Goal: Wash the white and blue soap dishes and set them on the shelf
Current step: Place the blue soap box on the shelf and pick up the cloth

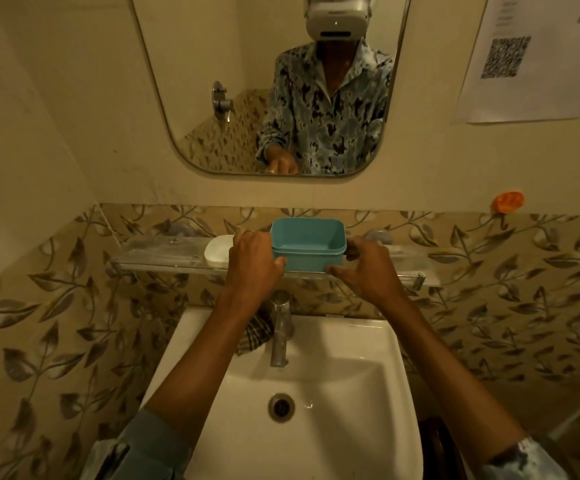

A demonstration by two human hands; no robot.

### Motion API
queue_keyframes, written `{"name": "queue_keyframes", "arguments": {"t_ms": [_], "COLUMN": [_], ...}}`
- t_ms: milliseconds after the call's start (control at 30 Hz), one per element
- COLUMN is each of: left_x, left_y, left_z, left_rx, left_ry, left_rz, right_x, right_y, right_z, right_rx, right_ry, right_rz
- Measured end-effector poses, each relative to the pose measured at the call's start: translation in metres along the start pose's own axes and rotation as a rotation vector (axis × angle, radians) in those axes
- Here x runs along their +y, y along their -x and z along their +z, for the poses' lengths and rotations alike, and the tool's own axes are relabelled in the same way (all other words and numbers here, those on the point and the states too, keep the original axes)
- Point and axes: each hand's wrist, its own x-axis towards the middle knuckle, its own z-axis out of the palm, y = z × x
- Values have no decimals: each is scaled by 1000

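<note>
- The blue rectangular plastic soap dish (307, 244) sits on the clear glass wall shelf (164, 263), about mid-length, right at its front edge.
- Left hand (254, 261) cups its left end and right hand (368, 268) its right end, thumbs on the front wall.
- The white oval soap dish (217, 250) rests on the shelf just left of the left hand.
- Below the shelf: chrome tap (281, 327), checked cloth (255, 336), white ceramic sink (378, 410).

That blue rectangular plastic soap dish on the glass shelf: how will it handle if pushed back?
The blue rectangular plastic soap dish looks stiff and is probably light: thin walls, empty inside. Its broad flat base makes tipping unlikely. It may slide easily on the clear glass shelf, so the left hand and right hand should steady both ends.
</note>
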Motion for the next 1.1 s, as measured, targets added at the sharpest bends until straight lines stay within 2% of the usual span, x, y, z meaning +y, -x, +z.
{"name": "queue_keyframes", "arguments": {"t_ms": [133,200,300,367,433,533,633,767,833,900,1000,1100], "left_x": [-1,-4,-21,-44,-73,-114,-138,-148,-153,-156,-156,-155], "left_y": [6,15,40,58,76,93,96,84,78,74,75,85], "left_z": [-3,-7,-11,-2,19,63,107,148,164,176,182,183], "left_rx": [-14,60,279,323,231,-23,-233,-379,-438,-445,-355,-171], "left_ry": [-12,11,77,118,149,69,20,-21,-134,-275,-383,-272], "left_rz": [7,-7,-64,-135,-259,-409,-353,-211,-166,-175,-186,-126], "right_x": [0,0,3,8,17,34,47,62,67,70,73,76], "right_y": [3,9,32,56,85,126,163,196,207,215,222,224], "right_z": [-3,-4,-8,-10,-7,10,29,48,55,59,62,63], "right_rx": [-53,-50,91,210,248,134,-15,-188,-252,-291,-309,-329], "right_ry": [43,59,75,43,40,38,19,-1,5,-4,-32,-46], "right_rz": [10,32,2,-97,-159,-63,79,188,224,260,334,352]}}
